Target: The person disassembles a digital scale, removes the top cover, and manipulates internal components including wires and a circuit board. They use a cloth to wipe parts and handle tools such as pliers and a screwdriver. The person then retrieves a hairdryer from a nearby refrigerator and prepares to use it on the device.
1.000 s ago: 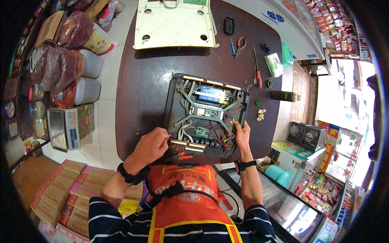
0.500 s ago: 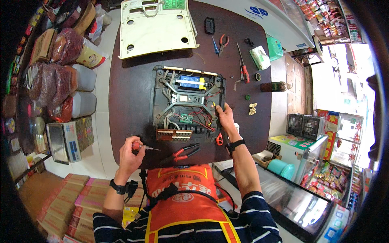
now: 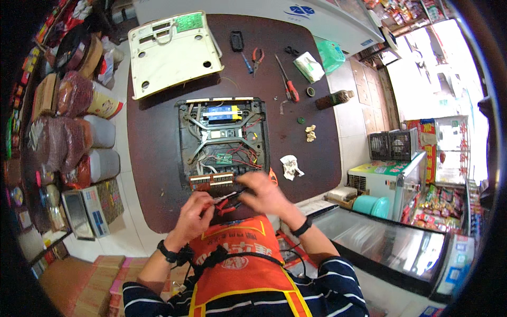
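My left hand (image 3: pixel 194 215) is closed around a screwdriver (image 3: pixel 222 198), its thin shaft pointing right and its handle hidden in the fingers. Close to the shaft's tip hovers my right hand (image 3: pixel 264 194), smeared by motion, so its grip cannot be made out. Beneath both hands lie red-handled pliers (image 3: pixel 227 210), partly covered. Just beyond them sits the opened black base of a scale (image 3: pixel 186 138), with a metal cross frame, a blue battery (image 3: pixel 219 113), wires and a green circuit board (image 3: pixel 224 158). A brown display board (image 3: pixel 200 184) lies along its near edge.
A cream casing (image 3: pixel 174 58) lies at the table's far left. Farther right are orange pliers (image 3: pixel 257 61), a red screwdriver (image 3: pixel 292 91), a tissue pack (image 3: pixel 309 67) and a dark bottle (image 3: pixel 335 99). A crumpled tissue (image 3: pixel 290 167) rests on the right.
My left hand has brought the screwdriver rightward over the pliers. My right hand has left the base's right edge and come down toward the screwdriver tip. The view has shifted.
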The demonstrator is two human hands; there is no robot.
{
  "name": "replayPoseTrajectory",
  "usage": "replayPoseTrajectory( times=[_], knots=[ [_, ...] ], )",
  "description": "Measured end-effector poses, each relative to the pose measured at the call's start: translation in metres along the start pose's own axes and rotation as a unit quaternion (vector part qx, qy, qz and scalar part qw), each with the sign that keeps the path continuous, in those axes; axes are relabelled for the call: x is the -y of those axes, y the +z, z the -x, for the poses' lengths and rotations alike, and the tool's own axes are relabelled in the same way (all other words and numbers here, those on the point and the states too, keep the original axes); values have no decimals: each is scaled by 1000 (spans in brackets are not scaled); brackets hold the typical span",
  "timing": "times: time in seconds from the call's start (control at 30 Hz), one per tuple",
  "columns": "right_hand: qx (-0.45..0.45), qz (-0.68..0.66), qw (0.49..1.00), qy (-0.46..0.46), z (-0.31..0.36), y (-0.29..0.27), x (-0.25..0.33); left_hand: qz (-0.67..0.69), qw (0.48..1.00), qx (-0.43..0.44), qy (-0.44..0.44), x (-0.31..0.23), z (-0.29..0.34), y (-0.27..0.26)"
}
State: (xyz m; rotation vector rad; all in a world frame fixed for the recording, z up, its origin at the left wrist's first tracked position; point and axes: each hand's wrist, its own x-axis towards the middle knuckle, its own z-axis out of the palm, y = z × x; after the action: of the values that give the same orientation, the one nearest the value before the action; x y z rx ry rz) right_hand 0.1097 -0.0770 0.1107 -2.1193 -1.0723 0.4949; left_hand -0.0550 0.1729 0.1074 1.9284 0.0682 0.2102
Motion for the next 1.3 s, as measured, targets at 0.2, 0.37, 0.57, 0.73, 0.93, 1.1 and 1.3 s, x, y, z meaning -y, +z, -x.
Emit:
replayPoseTrajectory(
  times=[0.2, 0.37, 0.57, 0.73, 0.93, 1.1, 1.3],
  knots=[
    [48, -23, 997, 51, 41, 46, 20, 41, 998, 49, -2, -5, 0, 38],
    [-145, -19, 988, 47, 86, 36, -34, -6, 987, 109, -122, 10, 23, 35],
    [-229, -62, 931, 276, 93, -6, -142, -96, 975, 123, -161, 17, 54, 49],
    [-210, -193, 897, 337, 57, 3, -210, -70, 978, 104, -169, 13, 50, 83],
    [-202, -169, 900, 346, 42, 7, -217, -105, 969, 115, -189, 0, 42, 107],
    [-180, -78, 951, 240, 55, -19, -192, -116, 971, 103, -184, -12, 44, 124],
    [-171, -284, 916, 225, 71, -66, -140, -105, 974, 125, -154, -34, 34, 126]
  ],
)
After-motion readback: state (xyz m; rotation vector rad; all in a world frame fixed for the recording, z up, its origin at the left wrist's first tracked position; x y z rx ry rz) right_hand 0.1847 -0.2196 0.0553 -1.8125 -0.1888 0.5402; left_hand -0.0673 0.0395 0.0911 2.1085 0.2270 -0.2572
